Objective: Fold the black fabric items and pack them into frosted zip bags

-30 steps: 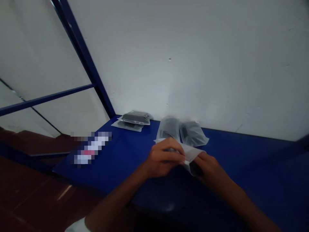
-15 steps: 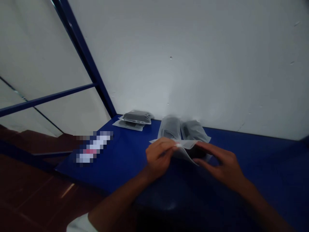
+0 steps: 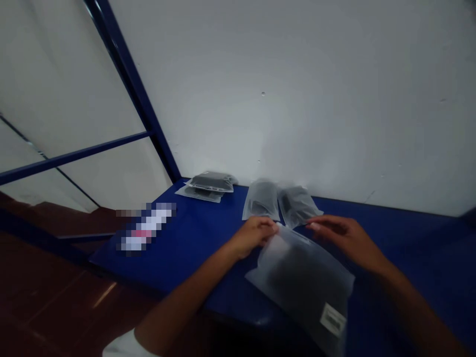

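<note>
A frosted plastic bag [image 3: 301,282] with something dark inside and a white label near its lower corner hangs over the front of the blue table [image 3: 193,243]. My left hand [image 3: 256,235] pinches its top left corner. Beside the bag's upper edge is my right hand [image 3: 340,235], thumb and forefinger brought together; whether they hold anything is too small to tell. Just behind the hands lie two more frosted bags, one at the left [image 3: 261,198] and one at the right [image 3: 297,204], each with dark contents.
Stacked bags [image 3: 210,183] lie at the back left of the table. A blurred white and pink item [image 3: 148,225] rests near the left edge. Behind stands a pale wall [image 3: 297,99], with a blue metal frame [image 3: 137,104] on the left.
The bag has swung down toward me and now shows its broad labelled face. My right hand has come off its opening, its fingers now closer together.
</note>
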A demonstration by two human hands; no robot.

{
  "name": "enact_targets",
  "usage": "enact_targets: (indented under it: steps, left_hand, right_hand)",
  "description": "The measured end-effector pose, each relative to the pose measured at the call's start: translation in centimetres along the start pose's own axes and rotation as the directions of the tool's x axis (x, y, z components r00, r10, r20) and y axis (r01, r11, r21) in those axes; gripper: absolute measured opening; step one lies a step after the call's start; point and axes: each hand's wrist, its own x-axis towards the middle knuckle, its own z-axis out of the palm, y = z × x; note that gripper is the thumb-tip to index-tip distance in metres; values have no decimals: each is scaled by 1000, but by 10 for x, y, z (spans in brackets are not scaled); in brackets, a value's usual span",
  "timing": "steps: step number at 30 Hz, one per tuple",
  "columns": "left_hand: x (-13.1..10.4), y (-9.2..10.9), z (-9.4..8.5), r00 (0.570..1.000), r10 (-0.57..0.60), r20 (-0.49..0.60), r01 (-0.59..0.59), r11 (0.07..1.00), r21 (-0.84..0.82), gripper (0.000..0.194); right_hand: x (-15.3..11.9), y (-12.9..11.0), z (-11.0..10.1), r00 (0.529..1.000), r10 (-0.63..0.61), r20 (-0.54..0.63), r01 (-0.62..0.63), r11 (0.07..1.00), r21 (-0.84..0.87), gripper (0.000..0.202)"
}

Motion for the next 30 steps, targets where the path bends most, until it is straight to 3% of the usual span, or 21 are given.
enact_targets:
  steps: [3,7,13,26,30]
  left_hand:
    - [-6,-7,16,991,110,74,-128,943,308,25]
    - [-5,-16,22,975,207,77,-215,821,529,22]
    - [2,-23,18,978,183,105,-210,889,407,27]
    - [-5,-22,26,961,256,108,-278,890,361,27]
    - [-3,-14,20,954,300,4,-291,922,256,24]
  right_hand:
    - [0,3,12,981,21,194,-13,999,-42,31]
    - [-2,7,27,968,42,247,-11,992,-126,29]
    - [0,16,29,971,18,237,12,992,-124,28]
    - [4,16,28,954,98,282,-131,986,100,28]
    - [3,12,24,946,98,309,-143,982,125,27]
